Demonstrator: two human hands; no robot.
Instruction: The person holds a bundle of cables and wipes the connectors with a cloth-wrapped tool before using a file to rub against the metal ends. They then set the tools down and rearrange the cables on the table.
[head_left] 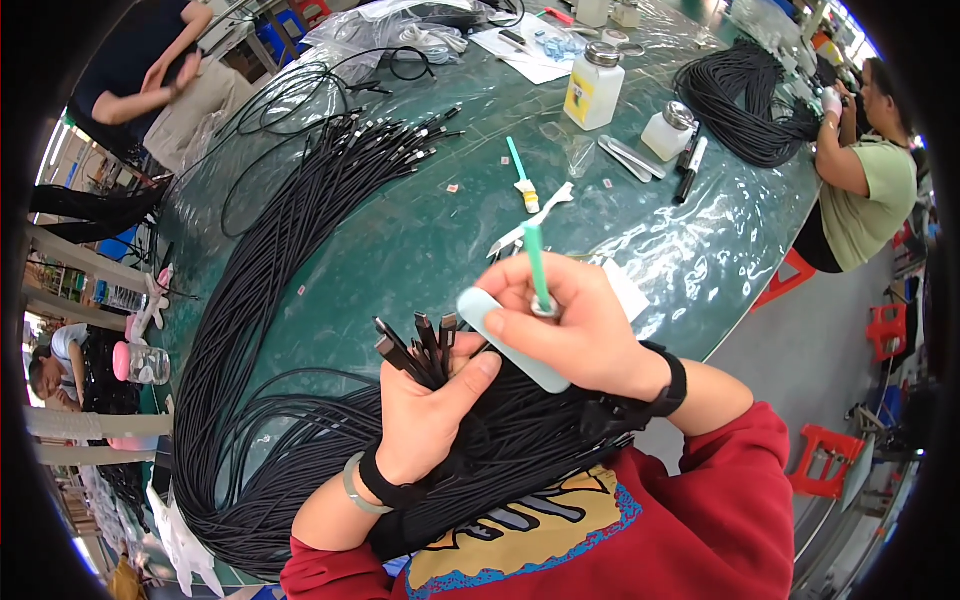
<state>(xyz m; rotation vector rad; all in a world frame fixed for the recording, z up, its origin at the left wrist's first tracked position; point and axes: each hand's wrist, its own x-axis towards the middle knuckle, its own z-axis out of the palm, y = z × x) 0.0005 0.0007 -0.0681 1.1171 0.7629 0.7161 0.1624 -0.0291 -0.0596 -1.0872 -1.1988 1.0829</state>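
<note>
Left hand (425, 410) clamps a bunch of black cables (415, 350); right hand (570, 325) pinches a green swab (537, 265). Far off, a yellow bottle (593, 90) stands on the green table (420, 230).

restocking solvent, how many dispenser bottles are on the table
2: a yellow-labelled bottle at the table's far middle, and a smaller white bottle just to its right by the black marker. Others may be hidden among the far clutter.
</note>
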